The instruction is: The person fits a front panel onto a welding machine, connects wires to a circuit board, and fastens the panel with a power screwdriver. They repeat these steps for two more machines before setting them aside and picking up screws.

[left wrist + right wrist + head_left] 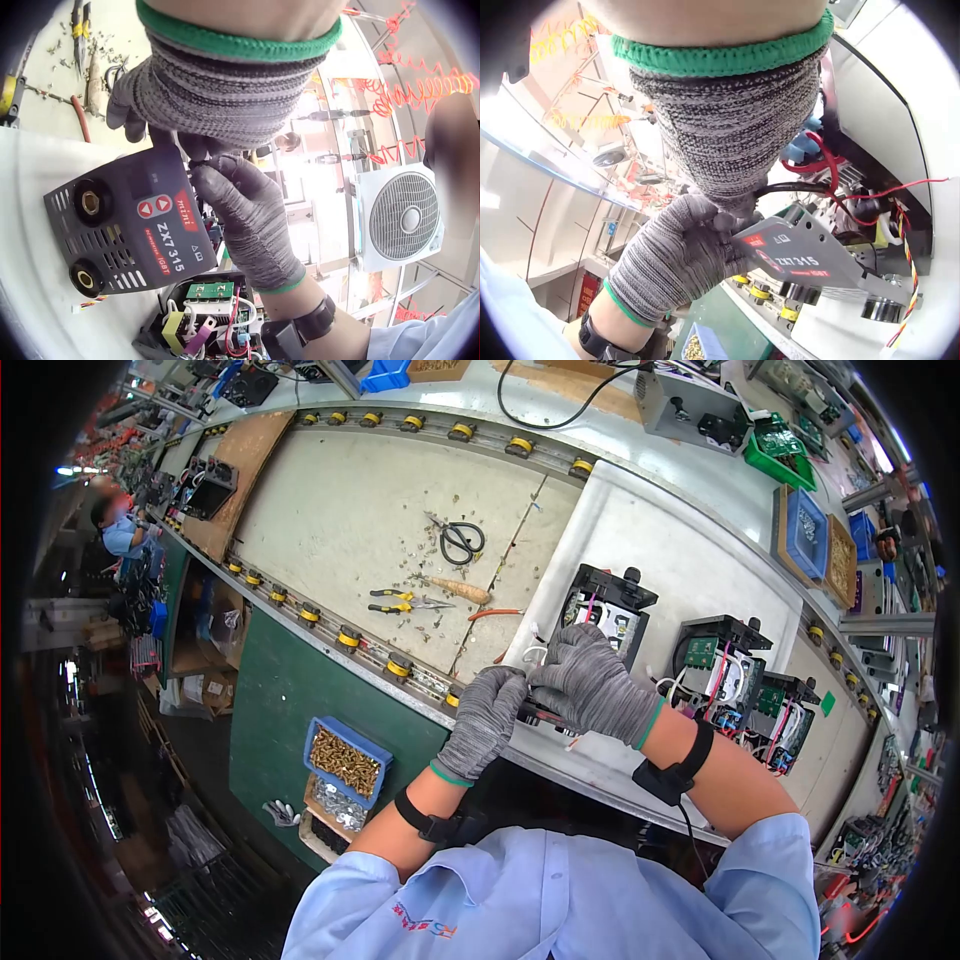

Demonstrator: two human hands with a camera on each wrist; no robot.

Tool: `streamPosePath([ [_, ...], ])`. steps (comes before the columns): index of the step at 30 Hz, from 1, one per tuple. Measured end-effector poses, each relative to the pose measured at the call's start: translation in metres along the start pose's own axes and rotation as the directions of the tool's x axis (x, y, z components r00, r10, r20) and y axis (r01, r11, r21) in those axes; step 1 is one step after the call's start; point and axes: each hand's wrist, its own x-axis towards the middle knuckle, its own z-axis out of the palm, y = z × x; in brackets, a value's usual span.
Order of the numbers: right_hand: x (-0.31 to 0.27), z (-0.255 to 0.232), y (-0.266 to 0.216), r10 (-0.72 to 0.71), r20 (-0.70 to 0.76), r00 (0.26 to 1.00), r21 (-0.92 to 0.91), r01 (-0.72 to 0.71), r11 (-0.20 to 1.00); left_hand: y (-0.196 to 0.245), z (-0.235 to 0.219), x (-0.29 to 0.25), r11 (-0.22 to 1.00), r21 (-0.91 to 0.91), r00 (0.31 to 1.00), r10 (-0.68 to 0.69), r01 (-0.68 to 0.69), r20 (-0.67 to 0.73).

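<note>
Both hands wear grey knit gloves and meet at one corner of a welding machine's dark front panel (135,225), marked ZX7 315. My left hand (485,722) grips the panel's edge, its fingertips partly hidden behind it. Close beside it, my right hand (590,678) has thumb and fingers drawn together on a small dark part at that edge; I cannot tell what part it is. In the right wrist view a black cable (791,187) runs from beneath the right fingers toward red wires (829,161) inside the machine. Two round sockets (91,202) project from the panel.
More opened welding machines (715,670) stand to the right on the white board (640,510). Beyond the left hand lie yellow-handled pliers (405,601), black scissors (460,542) and scattered scraps. A blue bin (345,760) of brass fittings sits at the lower left. Rollers (398,665) line the bench edge.
</note>
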Motion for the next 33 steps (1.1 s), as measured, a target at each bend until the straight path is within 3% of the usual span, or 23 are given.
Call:
streamPosePath([
  [2, -0.002, 0.002, -0.001, -0.014, -0.028, 0.999, -0.055, 0.013, 0.998, -0.006, 0.003, 0.000, 0.997, -0.070, 0.998, -0.047, 0.044, -0.045],
  [4, -0.004, 0.012, 0.003, -0.088, -0.104, 0.991, -0.231, 0.062, 0.971, -0.009, 0.005, 0.000, 0.994, -0.088, 0.996, -0.063, 0.058, -0.060],
  [8, -0.003, 0.004, -0.005, -0.056, -0.108, 0.993, -0.194, 0.034, 0.980, -0.002, 0.009, -0.004, 0.993, -0.102, 0.995, -0.070, 0.062, -0.068],
  [11, -0.006, 0.011, -0.006, -0.064, -0.227, 0.972, -0.099, 0.043, 0.994, -0.011, 0.014, -0.006, 0.995, -0.100, 0.996, -0.019, 0.010, -0.091],
  [13, -0.011, 0.011, -0.003, -0.079, -0.090, 0.993, -0.254, 0.053, 0.966, -0.013, 0.016, -0.007, 0.997, -0.082, 0.994, -0.017, 0.009, -0.107],
  [18, -0.014, -0.001, -0.001, -0.065, 0.028, 0.998, -0.216, 0.069, 0.974, -0.035, 0.012, -0.018, 0.995, 0.092, 0.983, -0.011, 0.028, -0.181],
  [20, -0.009, -0.005, -0.002, -0.052, 0.071, 0.996, -0.239, 0.068, 0.969, -0.049, 0.020, -0.024, 0.919, -0.171, 0.920, -0.377, 0.356, -0.111],
  [21, -0.005, -0.006, -0.003, -0.060, 0.112, 0.992, -0.318, 0.093, 0.944, -0.006, 0.016, -0.031, 0.830, -0.143, 0.841, -0.540, 0.539, 0.035],
  [22, 0.000, -0.008, -0.004, -0.062, 0.151, 0.987, -0.394, 0.118, 0.911, 0.003, 0.020, -0.033, 0.832, -0.143, 0.843, -0.538, 0.536, 0.029],
  [24, 0.009, -0.011, -0.004, -0.060, 0.224, 0.973, -0.418, 0.151, 0.896, 0.010, 0.035, -0.033, 0.710, -0.286, 0.764, -0.613, 0.644, 0.201],
  [25, 0.012, -0.009, -0.002, -0.071, 0.270, 0.960, -0.421, 0.185, 0.888, 0.004, 0.041, -0.031, 0.688, -0.370, 0.776, -0.604, 0.624, 0.185],
  [30, 0.020, -0.008, 0.004, -0.142, 0.428, 0.892, -0.399, 0.327, 0.856, -0.013, 0.042, -0.027, 0.657, -0.437, 0.775, -0.606, 0.614, 0.177],
  [33, 0.028, -0.013, 0.001, -0.165, 0.500, 0.850, -0.383, 0.388, 0.838, -0.013, 0.044, -0.029, 0.667, -0.543, 0.838, -0.528, 0.510, 0.138],
])
